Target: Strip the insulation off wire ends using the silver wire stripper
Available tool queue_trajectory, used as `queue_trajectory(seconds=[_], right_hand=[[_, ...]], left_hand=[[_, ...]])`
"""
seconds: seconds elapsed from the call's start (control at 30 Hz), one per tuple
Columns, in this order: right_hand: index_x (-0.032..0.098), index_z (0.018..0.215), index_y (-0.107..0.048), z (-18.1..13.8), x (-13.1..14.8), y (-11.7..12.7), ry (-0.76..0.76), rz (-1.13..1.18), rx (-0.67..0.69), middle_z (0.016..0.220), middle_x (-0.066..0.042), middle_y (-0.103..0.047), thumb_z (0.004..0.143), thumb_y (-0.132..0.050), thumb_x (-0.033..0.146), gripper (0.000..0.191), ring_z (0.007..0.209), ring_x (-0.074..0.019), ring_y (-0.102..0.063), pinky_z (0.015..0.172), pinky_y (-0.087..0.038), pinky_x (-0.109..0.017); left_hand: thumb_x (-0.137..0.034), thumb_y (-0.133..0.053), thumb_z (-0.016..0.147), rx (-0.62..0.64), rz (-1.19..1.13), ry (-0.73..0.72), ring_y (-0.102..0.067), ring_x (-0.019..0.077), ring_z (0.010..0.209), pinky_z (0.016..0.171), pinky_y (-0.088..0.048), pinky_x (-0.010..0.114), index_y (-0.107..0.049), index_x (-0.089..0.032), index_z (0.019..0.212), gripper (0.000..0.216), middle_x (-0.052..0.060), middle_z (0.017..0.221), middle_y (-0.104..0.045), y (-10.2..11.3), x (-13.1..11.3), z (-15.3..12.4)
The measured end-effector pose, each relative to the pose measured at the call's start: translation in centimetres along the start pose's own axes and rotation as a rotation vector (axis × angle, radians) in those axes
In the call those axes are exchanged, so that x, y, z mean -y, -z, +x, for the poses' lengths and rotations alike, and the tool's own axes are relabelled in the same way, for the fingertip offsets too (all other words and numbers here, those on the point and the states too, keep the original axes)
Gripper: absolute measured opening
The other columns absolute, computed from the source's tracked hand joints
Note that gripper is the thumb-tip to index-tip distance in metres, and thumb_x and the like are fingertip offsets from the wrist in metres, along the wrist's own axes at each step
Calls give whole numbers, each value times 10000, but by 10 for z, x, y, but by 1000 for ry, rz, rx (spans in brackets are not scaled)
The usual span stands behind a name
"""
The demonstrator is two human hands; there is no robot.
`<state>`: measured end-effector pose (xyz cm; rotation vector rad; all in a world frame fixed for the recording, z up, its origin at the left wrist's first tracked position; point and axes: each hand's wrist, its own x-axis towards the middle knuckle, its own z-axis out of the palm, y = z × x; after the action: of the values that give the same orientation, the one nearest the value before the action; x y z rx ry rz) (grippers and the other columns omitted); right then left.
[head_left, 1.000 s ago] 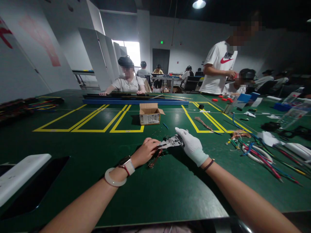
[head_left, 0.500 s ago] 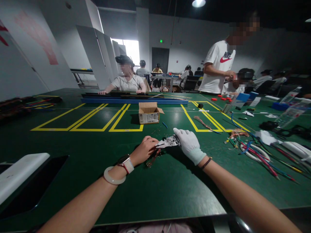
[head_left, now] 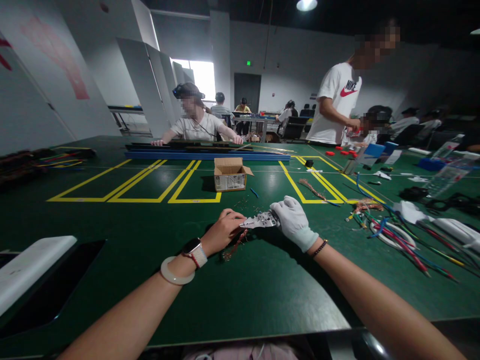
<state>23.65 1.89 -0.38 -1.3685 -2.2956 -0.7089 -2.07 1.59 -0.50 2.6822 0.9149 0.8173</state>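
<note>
Pliers (head_left: 259, 220): silver-grey metal, dark holes, tapering nose.

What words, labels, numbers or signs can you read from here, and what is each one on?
"NIKE": on the white shirt at upper right.
Cardboard box print: too small.
Bottle label: blurred.
Green sign above the door: too small.
Red wall marking: cut off, unreadable.
Any marks on the pliers: too small.

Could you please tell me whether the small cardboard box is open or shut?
Open: the cardboard box shows its inside from above, and a flap sticks outward on its right.
</note>
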Motion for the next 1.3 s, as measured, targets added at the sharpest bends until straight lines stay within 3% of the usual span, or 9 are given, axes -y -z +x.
queue_trajectory(seconds=[0.17,0.27,0.4,0.53,0.8,1.13,1.3], right_hand=[[190,906,-654,1,2,8,-16,21,65,733,-40,-576,816,-521,246,170,785,-208,-416,877,-317,-322],[198,1001,-648,1,0,9,-23,30,103,799,-42,-599,835,-498,243,228,820,-210,-431,967,-297,-350],[234,1262,-539,-2,-4,4,4,94,81,1045,-46,-627,884,-425,183,398,962,-209,-457,1059,-246,-416],[235,1344,-487,-4,-4,1,-1,71,90,1239,-73,-578,875,-458,172,474,1033,-222,-465,984,-329,-401],[187,1412,-401,-4,5,6,-118,110,258,1278,-122,-566,896,-393,163,517,923,-192,-610,758,-469,-289],[211,1406,-391,-8,5,-2,-189,274,234,1293,-95,-566,873,-403,116,542,999,-167,-628,782,-516,-263],[219,1358,-458,-7,4,1,-180,254,214,1251,-83,-600,903,-416,152,461,1033,-157,-611,817,-496,-249]], left_hand=[[-86,-497,886,12,21,-17,-512,230,1037,979,-380,436,-699,-152,972,229,100,1071,-672,1,0,0],[-87,-492,896,43,51,-34,-524,228,1049,985,-366,439,-684,-150,1017,236,105,1088,-670,1,-1,1],[-129,-480,930,106,80,-96,-550,220,1060,998,-339,444,-666,-147,1046,220,109,1095,-673,1,-4,2],[-126,-473,935,103,82,-123,-549,208,1091,1011,-332,432,-646,-163,1083,230,102,1156,-661,1,-4,2],[-95,-530,888,68,84,-105,-509,239,1107,999,-369,442,-631,-127,1080,219,124,1209,-632,0,0,0],[-53,-540,857,41,30,-46,-506,231,1112,967,-414,435,-587,-177,1184,352,97,1203,-628,-3,1,-1],[-71,-538,864,32,31,-62,-503,230,1110,985,-392,449,-644,-195,1098,285,89,1179,-640,-4,4,-1]])
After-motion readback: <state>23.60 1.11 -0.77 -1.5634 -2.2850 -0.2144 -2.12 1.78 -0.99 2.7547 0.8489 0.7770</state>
